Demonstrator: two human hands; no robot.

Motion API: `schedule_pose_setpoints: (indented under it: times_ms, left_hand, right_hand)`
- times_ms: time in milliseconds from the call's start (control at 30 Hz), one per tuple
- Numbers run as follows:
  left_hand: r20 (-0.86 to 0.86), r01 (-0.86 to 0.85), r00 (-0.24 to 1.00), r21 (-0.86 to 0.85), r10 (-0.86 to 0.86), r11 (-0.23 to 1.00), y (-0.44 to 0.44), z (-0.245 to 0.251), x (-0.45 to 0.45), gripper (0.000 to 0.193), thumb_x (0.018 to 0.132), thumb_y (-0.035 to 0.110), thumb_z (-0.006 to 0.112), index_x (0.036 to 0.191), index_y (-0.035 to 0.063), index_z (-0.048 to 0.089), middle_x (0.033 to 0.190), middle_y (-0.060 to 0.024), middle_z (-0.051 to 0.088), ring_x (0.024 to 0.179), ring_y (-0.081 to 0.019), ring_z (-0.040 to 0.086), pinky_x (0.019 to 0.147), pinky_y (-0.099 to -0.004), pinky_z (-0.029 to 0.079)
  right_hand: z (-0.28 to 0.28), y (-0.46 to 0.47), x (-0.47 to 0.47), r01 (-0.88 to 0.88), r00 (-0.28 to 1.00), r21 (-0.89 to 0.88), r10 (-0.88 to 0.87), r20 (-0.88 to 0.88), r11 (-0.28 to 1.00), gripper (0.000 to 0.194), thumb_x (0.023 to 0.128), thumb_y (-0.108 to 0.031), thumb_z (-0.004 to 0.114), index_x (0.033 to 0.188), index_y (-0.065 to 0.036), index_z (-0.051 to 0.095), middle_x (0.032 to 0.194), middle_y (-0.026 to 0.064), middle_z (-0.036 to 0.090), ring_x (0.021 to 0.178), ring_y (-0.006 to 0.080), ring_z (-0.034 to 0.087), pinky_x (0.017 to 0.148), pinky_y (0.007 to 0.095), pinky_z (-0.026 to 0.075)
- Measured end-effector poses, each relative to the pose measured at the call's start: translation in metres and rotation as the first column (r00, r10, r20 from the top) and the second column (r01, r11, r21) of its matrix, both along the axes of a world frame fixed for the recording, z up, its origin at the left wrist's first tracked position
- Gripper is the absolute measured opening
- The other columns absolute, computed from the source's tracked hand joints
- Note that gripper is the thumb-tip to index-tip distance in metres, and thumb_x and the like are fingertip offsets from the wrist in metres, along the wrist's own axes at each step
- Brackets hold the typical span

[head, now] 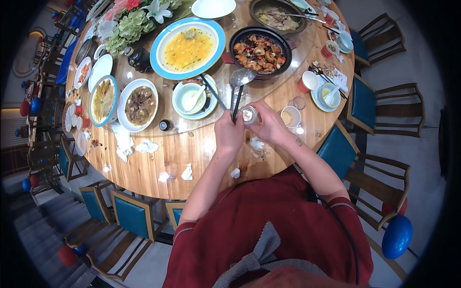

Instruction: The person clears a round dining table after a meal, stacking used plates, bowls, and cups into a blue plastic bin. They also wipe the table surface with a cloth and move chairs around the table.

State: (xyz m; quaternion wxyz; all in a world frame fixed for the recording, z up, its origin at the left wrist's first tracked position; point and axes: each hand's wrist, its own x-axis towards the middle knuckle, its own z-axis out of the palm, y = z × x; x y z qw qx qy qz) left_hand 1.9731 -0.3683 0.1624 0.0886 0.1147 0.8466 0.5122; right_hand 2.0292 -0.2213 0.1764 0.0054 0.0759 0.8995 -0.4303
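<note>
My left hand (229, 131) is closed round the dark handles of a metal ladle (243, 76) and other slender utensils, whose ends point away from me. In my right hand (265, 122) is a small clear glass (248, 115), upright or nearly so, touching or close to my left fingers; something pale shows inside it. Beyond them stand a black pot of reddish fried food (260, 54) and a blue-rimmed bowl of yellow soup (187, 48). A small bowl with a white spoon (190, 99) rests on a plate left of the utensils. Right of my right hand is a cup of pale liquid (290, 117).
A glass turntable on the round wooden table (144, 171) carries more dishes, a dark bottle (138, 60) and artificial flowers (131, 30). Crumpled napkins (147, 146), food scraps and a red paper cup (308, 81) lie or stand around it. Chairs (335, 151) surround the table.
</note>
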Motion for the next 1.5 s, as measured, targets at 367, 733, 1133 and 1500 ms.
schedule_pose_setpoints:
  times_ms: [367, 733, 1133, 1500]
  left_hand:
    - [0.283, -0.485, 0.864, 0.243, 0.416, 0.840, 0.013, 0.004, 0.049, 0.018, 0.099, 0.013, 0.052, 0.106, -0.0005, 0.062, 0.064, 0.0028, 0.049, 0.055, -0.0041, 0.044, 0.051, -0.0207, 0.034]
    - [0.393, -0.726, 0.673, 0.188, 0.627, 0.661, 0.049, 0.006, 0.134, 0.019, 0.101, 0.015, 0.050, 0.110, 0.0012, 0.059, 0.060, 0.0030, 0.046, 0.048, -0.0023, 0.037, 0.043, -0.0187, 0.027]
    - [0.368, -0.507, 0.847, 0.339, 0.384, 0.793, 0.085, 0.003, 0.088, 0.018, 0.101, 0.011, 0.050, 0.108, -0.0001, 0.061, 0.065, 0.0023, 0.049, 0.054, -0.0031, 0.041, 0.048, -0.0197, 0.031]
    - [0.368, -0.591, 0.795, 0.295, 0.482, 0.751, 0.044, -0.011, 0.104, 0.017, 0.100, 0.013, 0.050, 0.107, 0.0016, 0.061, 0.060, 0.0047, 0.043, 0.049, -0.0025, 0.036, 0.044, -0.0197, 0.026]
  right_hand:
    - [-0.094, 0.085, -0.060, 0.082, 0.996, 0.094, -0.085, 0.027, 0.992, 0.044, 0.075, -0.011, 0.074, 0.112, 0.003, 0.056, 0.109, 0.0250, 0.060, 0.101, 0.0419, 0.058, 0.090, 0.0448, 0.047]
    - [-0.056, 0.155, -0.012, 0.108, 0.987, -0.334, -0.061, 0.148, 0.937, 0.044, 0.083, -0.007, 0.065, 0.126, -0.003, 0.056, 0.104, 0.0157, 0.067, 0.088, 0.0263, 0.067, 0.078, 0.0377, 0.054]
    - [-0.033, 0.212, 0.057, -0.263, 0.964, 0.361, 0.233, 0.127, 0.894, 0.068, 0.075, 0.002, 0.061, 0.140, -0.011, 0.041, 0.142, 0.0199, 0.042, 0.111, 0.0374, 0.058, 0.085, 0.0426, 0.052]
    - [0.003, 0.216, 0.025, -0.115, 0.993, 0.460, 0.092, 0.072, 0.881, 0.050, 0.077, -0.014, 0.070, 0.123, -0.011, 0.051, 0.109, 0.0141, 0.060, 0.097, 0.0338, 0.063, 0.075, 0.0442, 0.053]
